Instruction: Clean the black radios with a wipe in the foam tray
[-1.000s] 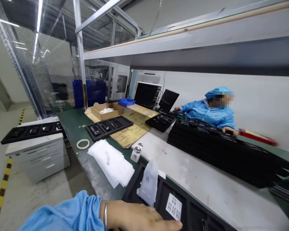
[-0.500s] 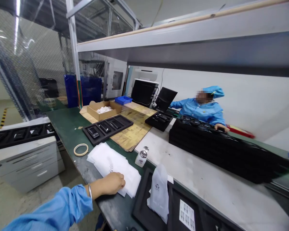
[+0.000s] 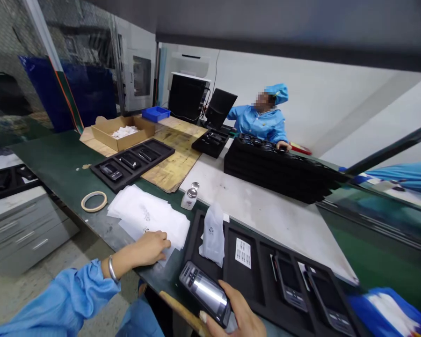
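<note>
My right hand (image 3: 236,311) grips the lower end of a handheld terminal (image 3: 205,288), a dark device with a shiny screen and keys at its far end. It is tilted above the near edge of a black foam tray (image 3: 228,248). My left hand (image 3: 150,249) rests on the near corner of a stack of white plastic bags (image 3: 147,210), fingers curled and pinching the edge of a bag; the fingertips are partly hidden. In the tray stand a bagged item (image 3: 213,236) with a recycling mark, a label sheet (image 3: 243,252) and two more handheld terminals (image 3: 289,283).
A tape roll (image 3: 94,201) and a pump bottle (image 3: 190,196) are near the bags. Beyond lie another foam tray (image 3: 133,164) with devices and a cardboard box (image 3: 122,133). A co-worker (image 3: 259,121) sits behind stacked black trays (image 3: 273,173). A blue bin (image 3: 389,309) is at right.
The view has swung right and down. My right hand with the handheld terminal has come into view, along with more of the tray. My left hand stays at the bag stack's corner.
</note>
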`<action>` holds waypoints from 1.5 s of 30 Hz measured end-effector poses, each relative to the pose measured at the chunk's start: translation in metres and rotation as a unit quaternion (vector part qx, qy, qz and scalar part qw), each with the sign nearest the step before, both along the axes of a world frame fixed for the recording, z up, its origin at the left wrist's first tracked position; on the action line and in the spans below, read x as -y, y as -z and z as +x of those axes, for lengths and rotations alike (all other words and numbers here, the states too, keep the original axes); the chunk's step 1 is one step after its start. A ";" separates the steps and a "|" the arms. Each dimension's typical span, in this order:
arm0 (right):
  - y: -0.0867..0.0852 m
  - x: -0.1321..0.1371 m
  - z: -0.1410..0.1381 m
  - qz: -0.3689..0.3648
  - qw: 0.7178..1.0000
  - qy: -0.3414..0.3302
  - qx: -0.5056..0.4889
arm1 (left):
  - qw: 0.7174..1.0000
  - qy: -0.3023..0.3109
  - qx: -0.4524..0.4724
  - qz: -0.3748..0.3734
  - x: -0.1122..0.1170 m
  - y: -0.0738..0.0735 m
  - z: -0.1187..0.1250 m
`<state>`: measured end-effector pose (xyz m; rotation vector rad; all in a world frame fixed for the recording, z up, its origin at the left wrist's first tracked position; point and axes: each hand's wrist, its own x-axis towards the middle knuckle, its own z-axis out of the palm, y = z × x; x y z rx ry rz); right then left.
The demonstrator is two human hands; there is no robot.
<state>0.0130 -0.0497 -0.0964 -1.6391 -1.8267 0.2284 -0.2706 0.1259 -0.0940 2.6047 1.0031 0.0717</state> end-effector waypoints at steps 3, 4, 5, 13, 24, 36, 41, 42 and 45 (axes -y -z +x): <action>-0.006 -0.003 -0.007 0.017 0.997 -0.015 0.079 | 1.000 0.003 0.017 -0.001 -0.002 0.004 0.004; -0.008 -0.004 -0.009 0.027 0.995 -0.006 0.096 | 1.000 -0.001 0.028 0.000 -0.002 0.006 0.004; -0.010 -0.005 -0.012 0.035 0.993 0.005 0.108 | 0.999 -0.007 0.043 0.000 -0.001 0.007 0.003; -0.017 -0.030 -0.044 0.002 0.983 0.108 0.149 | 0.975 -0.065 0.209 0.021 0.018 0.016 -0.008; -0.027 -0.047 -0.062 -0.118 0.988 0.055 0.079 | 0.946 -0.067 0.310 0.067 0.044 0.015 -0.001; -0.025 -0.056 -0.052 -0.068 0.995 -0.056 0.037 | 0.932 -0.034 0.360 0.031 0.064 -0.016 0.019; -0.032 -0.059 -0.039 -0.031 0.995 -0.090 0.027 | 0.960 0.035 0.264 0.089 0.053 -0.020 0.005; -0.035 -0.060 -0.037 -0.026 0.994 -0.100 0.026 | 0.966 0.041 0.239 0.086 0.050 -0.019 0.004; -0.046 -0.064 -0.036 -0.028 0.990 -0.132 0.032 | 0.981 0.032 0.182 0.065 0.045 -0.014 0.008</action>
